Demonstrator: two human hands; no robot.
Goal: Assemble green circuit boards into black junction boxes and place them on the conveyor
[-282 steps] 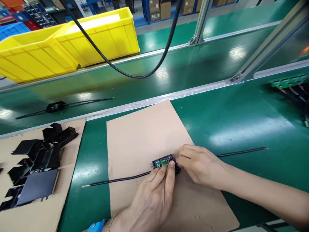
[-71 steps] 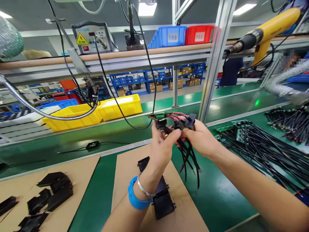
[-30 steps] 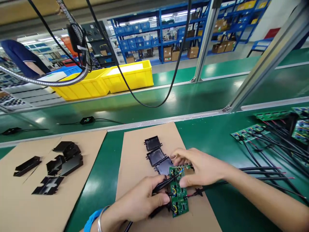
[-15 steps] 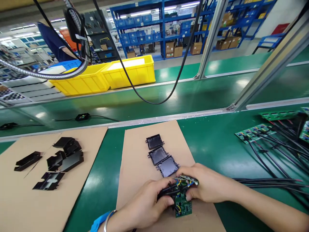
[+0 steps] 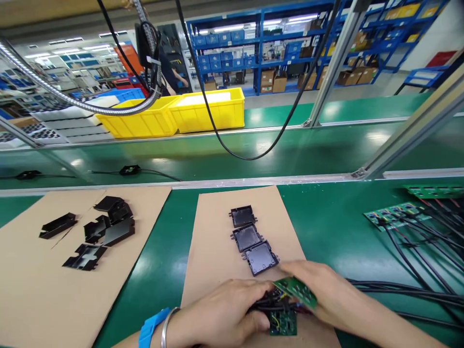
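Observation:
At the near edge of the middle cardboard sheet (image 5: 217, 237), my left hand (image 5: 224, 316) and my right hand (image 5: 326, 295) both grip a cluster of small green circuit boards (image 5: 295, 291) with black cables (image 5: 395, 290) attached. One board tilts up under my right fingers; another (image 5: 283, 323) lies flat below. Three black plastic housings (image 5: 253, 237) lie in a row just beyond my hands, open side up.
Several black plastic covers (image 5: 94, 232) lie on the left cardboard sheet. More wired circuit boards (image 5: 395, 212) pile at the right. A conveyor belt (image 5: 224, 154) carries a wired black unit (image 5: 129, 169). Yellow bins (image 5: 203, 111) stand behind; a black cable (image 5: 253, 154) hangs overhead.
My hands have drawn the boards closer to me and lower in view. One board now tilts up in my right hand. The three housings stay in place.

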